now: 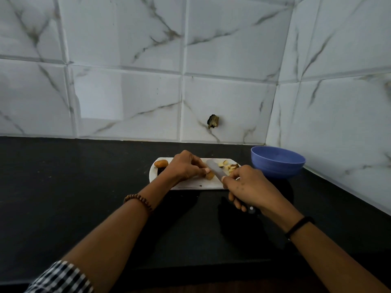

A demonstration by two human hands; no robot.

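Note:
A white cutting board (pixel 198 183) lies on the black counter near the back wall. My left hand (pixel 184 166) pinches a small yellowish piece of fruit (pixel 210 176) down on the board. My right hand (pixel 249 187) grips a knife (pixel 214 168) by its dark handle, with the forefinger along the blade's back. The blade slants over the board just right of the held piece. Several pale cut chunks (pixel 227 167) lie at the board's far right. A whole brown-orange fruit (pixel 161 163) sits at its far left corner.
A blue bowl (pixel 278 162) stands just right of the board, close to the corner of the marble-tiled walls. The black counter (pixel 84 187) stretches to the left and toward me. A small hole (pixel 213 121) shows in the back wall.

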